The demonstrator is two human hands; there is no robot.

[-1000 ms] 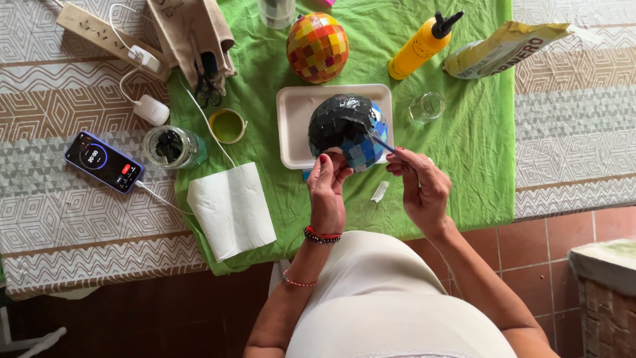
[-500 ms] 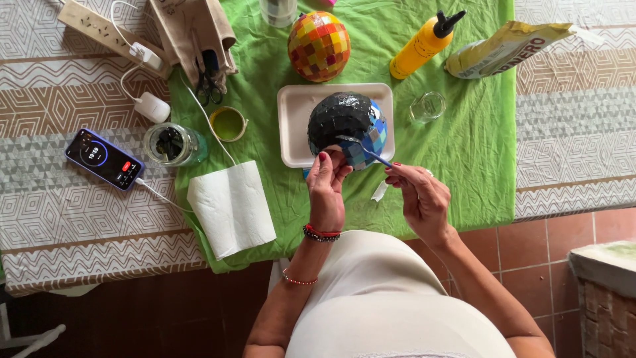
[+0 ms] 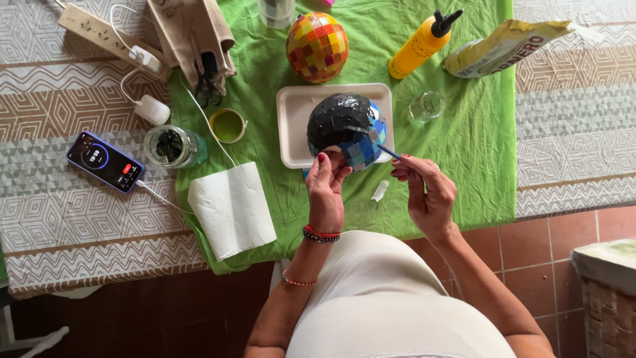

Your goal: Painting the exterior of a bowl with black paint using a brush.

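— What are my hands doing?
— Your left hand (image 3: 326, 189) holds the black and blue ball (image 3: 346, 129) over the white tray (image 3: 295, 126), near the bench's front edge. Your right hand (image 3: 427, 192) pinches a thin brush (image 3: 384, 150) touching it.

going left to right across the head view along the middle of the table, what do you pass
phone → glass jar → small green cup → white tray → black and blue ball → clear glass
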